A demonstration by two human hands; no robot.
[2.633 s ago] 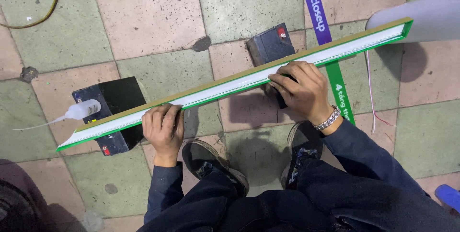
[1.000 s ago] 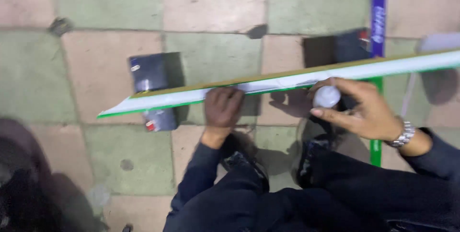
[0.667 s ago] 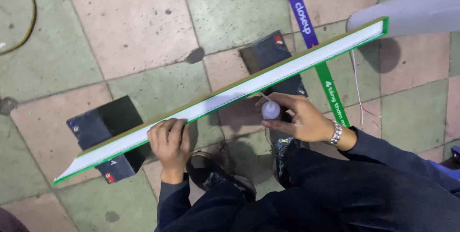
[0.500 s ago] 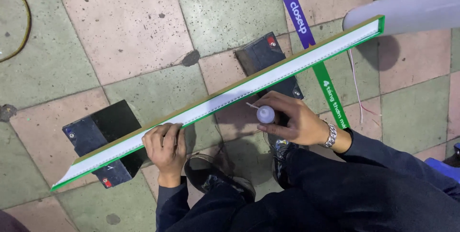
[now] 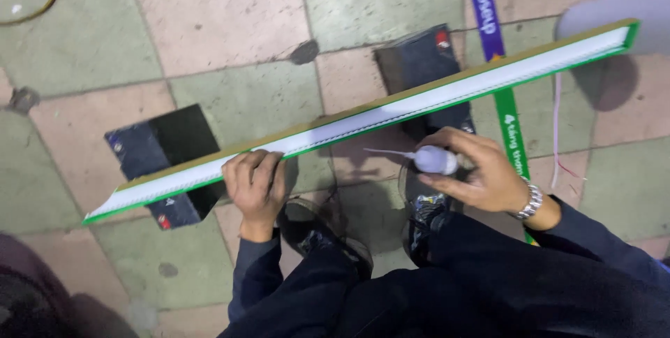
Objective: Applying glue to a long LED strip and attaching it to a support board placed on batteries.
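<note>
Panel [image 5: 363, 118], long white w/ green edge, lies across two black blocks on the floor, long axis lower-left to upper-right. Left hand [image 5: 255, 184] fingers curl over its near edge; right hand [image 5: 481, 174] just below panel mid, nearer, fingers closed round small white bottle [image 5: 434, 160], nozzle pointing left along the edge.

Tiled floor [image 5: 230, 10] under two black blocks [image 5: 164, 149]

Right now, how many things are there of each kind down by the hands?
Long green-edged board: 1, held by the left hand
Black blocks: 2
White bottle: 1, in the right hand
Strips on the floor, purple and green: 2
Total: 6
</note>
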